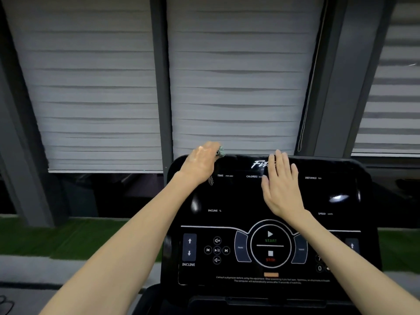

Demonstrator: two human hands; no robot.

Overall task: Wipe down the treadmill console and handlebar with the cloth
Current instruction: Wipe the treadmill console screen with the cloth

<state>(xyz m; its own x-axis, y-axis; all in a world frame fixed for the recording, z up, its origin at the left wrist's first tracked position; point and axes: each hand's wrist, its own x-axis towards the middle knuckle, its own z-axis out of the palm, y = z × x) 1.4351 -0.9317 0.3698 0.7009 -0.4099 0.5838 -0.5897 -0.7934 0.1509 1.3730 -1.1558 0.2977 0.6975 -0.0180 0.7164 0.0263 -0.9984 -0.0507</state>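
Head view, forward and down, near console (238,201)

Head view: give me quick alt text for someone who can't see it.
The left hand grips a cloth at the top left corner of the black treadmill console, while the right hand lies flat, fingers straight, near its top centre. Closed window blinds hang behind.
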